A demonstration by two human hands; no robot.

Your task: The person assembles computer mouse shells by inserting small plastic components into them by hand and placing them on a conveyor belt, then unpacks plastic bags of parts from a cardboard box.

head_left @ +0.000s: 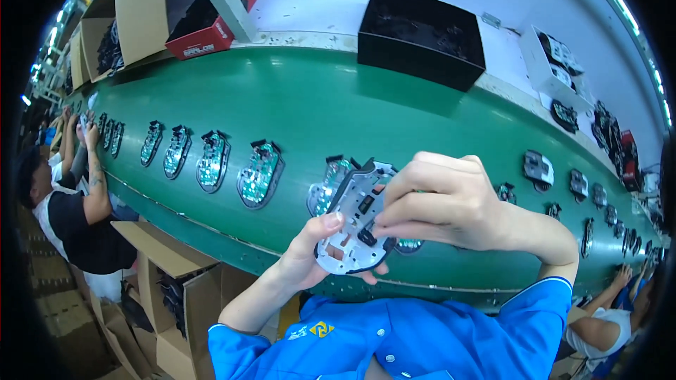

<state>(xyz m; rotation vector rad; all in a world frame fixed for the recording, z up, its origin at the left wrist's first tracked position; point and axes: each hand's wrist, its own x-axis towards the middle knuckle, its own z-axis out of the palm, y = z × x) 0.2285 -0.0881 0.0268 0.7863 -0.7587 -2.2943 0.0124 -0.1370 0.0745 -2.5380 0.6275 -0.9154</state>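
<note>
My left hand grips a computer mouse shell by its edge, thumb on the inner face. The shell is pale grey inside with a black rim, cutouts and small posts, and is held tilted above the belt. Over its right side reaches my right hand, fingers pinched together at a small black part in the shell. The fingertips partly hide that spot. Just behind the shell, a mouse base with a green circuit board lies on the belt, partly covered.
A green conveyor belt runs across, carrying several mouse bases with circuit boards leftward and mouse shells rightward. Beyond it stand a black box and a red box. Open cartons and a co-worker are at left.
</note>
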